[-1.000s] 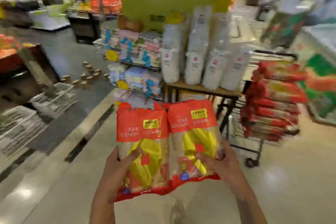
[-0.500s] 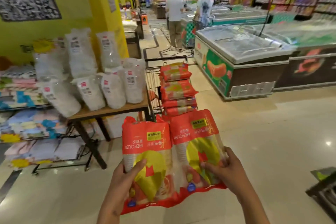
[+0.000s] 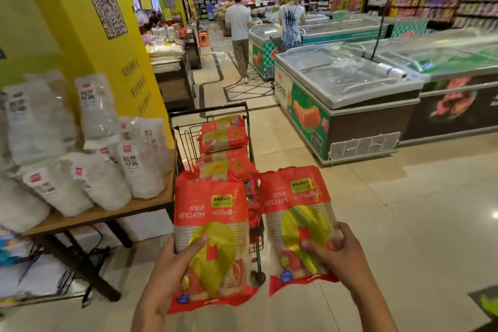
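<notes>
I hold two red-and-yellow packs of stacked plastic cups upright in front of me. My left hand (image 3: pixel 169 275) grips the left pack (image 3: pixel 213 213) near its lower end, thumb across the front. My right hand (image 3: pixel 339 256) grips the right pack (image 3: pixel 293 197) the same way. A gap separates the two packs. Just beyond them stands a black wire shopping cart (image 3: pixel 186 129) with several packs of the same kind (image 3: pixel 223 135) stacked inside.
A wooden table (image 3: pixel 113 213) on the left carries several white bagged goods (image 3: pixel 102 164). A yellow pillar (image 3: pixel 89 43) rises behind it. Chest freezers (image 3: pixel 347 97) line the right. Two people (image 3: pixel 239 29) stand far down the aisle. Pale tiled floor (image 3: pixel 404 224) spreads to the right.
The view has swung further right and forward, bringing the cart closer. The two packs, side by side and touching before, are now pulled apart.
</notes>
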